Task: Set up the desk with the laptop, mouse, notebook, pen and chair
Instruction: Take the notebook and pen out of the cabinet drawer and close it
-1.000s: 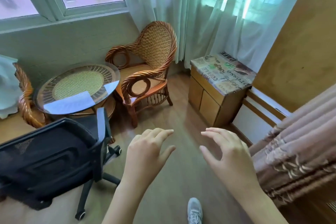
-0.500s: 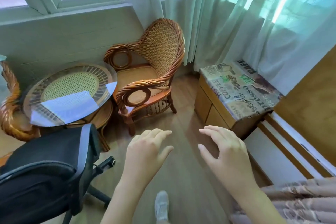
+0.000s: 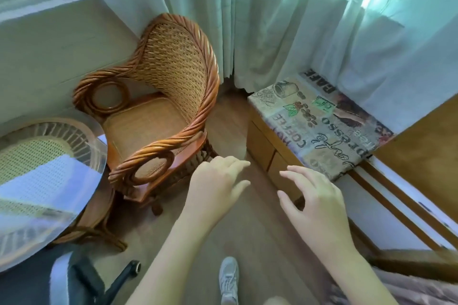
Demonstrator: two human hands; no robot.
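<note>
While both hands hang empty over the wooden floor [image 3: 247,225], nothing of the desk set is in hand yet. The left hand [image 3: 218,188] is loose, fingers half spread and palm down, just in front of the wicker chair [image 3: 158,111]; the right hand [image 3: 314,203] is equally slack, fingers curled a little, near the low cabinet [image 3: 262,148] with its coffee-print cover [image 3: 319,119]. Of the task's things, only the office chair [image 3: 62,280] shows, a black corner of it with 1 caster at the lower left, close under the round glass table [image 3: 49,181]. The laptop, mouse, notebook and pen are not in view, nor is any desk.

The main risks, as I judge them:
- The person's shoe [image 3: 229,277] is near the office chair's leg, so a careless step could catch it and trip.
- Dragging the office chair out could knock it against the glass table's rim or the wicker chair's arm, since all 3 stand close together.
- The curtain [image 3: 272,20] hangs down to the cabinet and could snag on anything lifted past it.
</note>
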